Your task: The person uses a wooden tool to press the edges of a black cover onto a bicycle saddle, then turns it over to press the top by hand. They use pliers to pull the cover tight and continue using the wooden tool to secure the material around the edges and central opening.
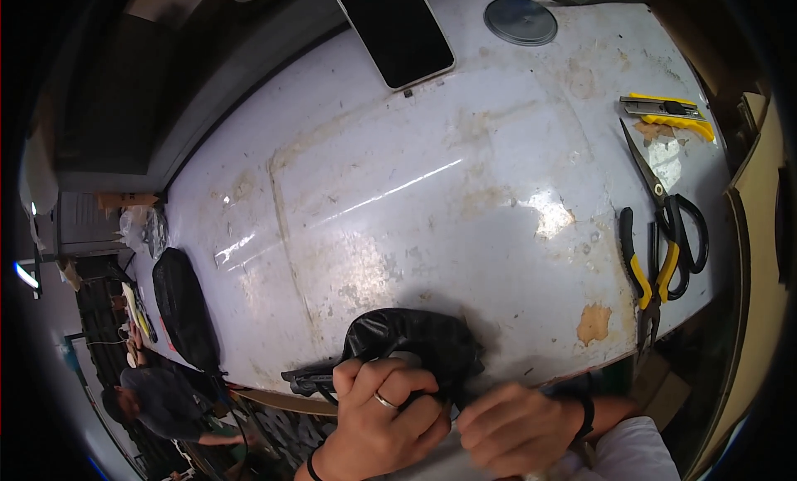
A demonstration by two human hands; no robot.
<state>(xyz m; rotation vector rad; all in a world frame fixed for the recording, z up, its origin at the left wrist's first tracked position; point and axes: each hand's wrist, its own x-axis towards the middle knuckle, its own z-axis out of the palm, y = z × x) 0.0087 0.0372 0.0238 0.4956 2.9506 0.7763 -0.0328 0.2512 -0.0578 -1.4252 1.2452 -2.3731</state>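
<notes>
A glossy black leather-like cover (411, 332) with a bunched, wrinkled shape lies at the table's near edge. Wrapped around its near side is my left hand (382, 423), its fingers curled tight and a ring on one of them. A small pale, rounded part shows just above those fingers, too hidden to name. Beside it, my right hand (515, 431) is blurred by motion, with fingers curled in close to the cover. Whatever those fingers pinch is out of sight.
On the right lie a yellow box cutter (668, 114), black scissors (664, 199) and yellow-black pliers (656, 294). A phone (407, 41) and round grey lid (520, 21) sit at the far side. Another black cover (183, 307) rests left. A person (162, 402) is beyond it.
</notes>
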